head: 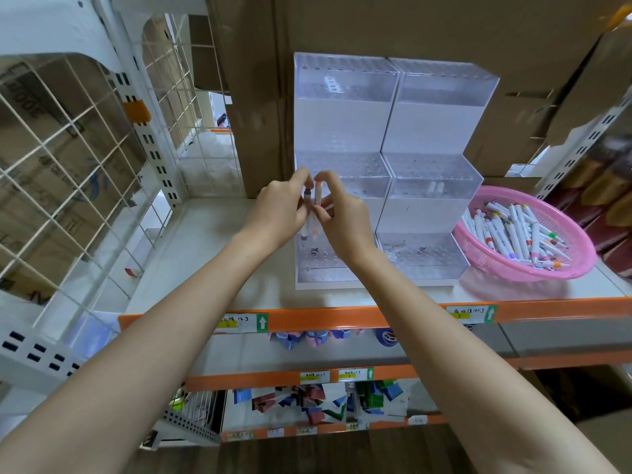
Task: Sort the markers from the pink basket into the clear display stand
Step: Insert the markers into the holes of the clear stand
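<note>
Both bare forearms stretch forward and converge — left hand (277,215) pinches a grey-capped marker (307,194), right hand (343,217) an orange-capped marker (318,197), fingertips close together.

Brown cardboard boxes (342,25) stand at the back of the shelf (205,254); a white wire grid panel (68,159) closes its left side; paper labels (244,322) sit on its orange front edge (325,318); coloured packets (318,401) crowd a lower shelf.

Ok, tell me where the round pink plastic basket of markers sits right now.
Head view, right side: the round pink plastic basket sits on the orange-edged shelf, just right of the clear stepped display stand, with white markers piled inside.
</note>
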`<state>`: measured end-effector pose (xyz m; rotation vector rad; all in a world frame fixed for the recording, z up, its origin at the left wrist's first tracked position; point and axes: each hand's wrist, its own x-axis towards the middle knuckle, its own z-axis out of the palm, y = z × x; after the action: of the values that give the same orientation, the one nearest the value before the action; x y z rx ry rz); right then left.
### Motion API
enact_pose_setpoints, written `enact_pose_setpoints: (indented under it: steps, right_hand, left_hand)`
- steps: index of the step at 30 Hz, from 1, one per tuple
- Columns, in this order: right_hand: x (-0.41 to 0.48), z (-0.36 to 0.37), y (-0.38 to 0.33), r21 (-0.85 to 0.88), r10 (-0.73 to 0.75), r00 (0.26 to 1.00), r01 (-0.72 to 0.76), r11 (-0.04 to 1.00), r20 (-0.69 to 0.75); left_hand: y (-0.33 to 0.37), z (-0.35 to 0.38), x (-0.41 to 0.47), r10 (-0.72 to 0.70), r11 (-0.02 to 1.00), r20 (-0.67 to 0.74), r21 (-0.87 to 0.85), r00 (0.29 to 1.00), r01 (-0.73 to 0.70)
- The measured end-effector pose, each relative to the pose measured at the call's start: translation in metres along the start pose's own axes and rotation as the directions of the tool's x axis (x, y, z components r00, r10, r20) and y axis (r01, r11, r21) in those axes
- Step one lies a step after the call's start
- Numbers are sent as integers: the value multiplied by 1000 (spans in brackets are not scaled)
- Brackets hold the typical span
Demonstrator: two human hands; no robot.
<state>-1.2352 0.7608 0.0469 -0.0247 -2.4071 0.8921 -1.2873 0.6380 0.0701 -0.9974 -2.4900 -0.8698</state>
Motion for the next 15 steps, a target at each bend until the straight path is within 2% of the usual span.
enact_pose_setpoints:
  steps: [9, 15]
  right_hand:
    - [1, -4, -2, -36, -51, 999, 51, 998, -15]
    - [0, -1, 4, -64, -2, 1000, 2, 998, 12]
  left_hand:
    - [1, 3, 3, -76, 997, -40, -34, 996, 75]
    - [-8, 7, -9, -129, 988, -25, -84, 991, 126]
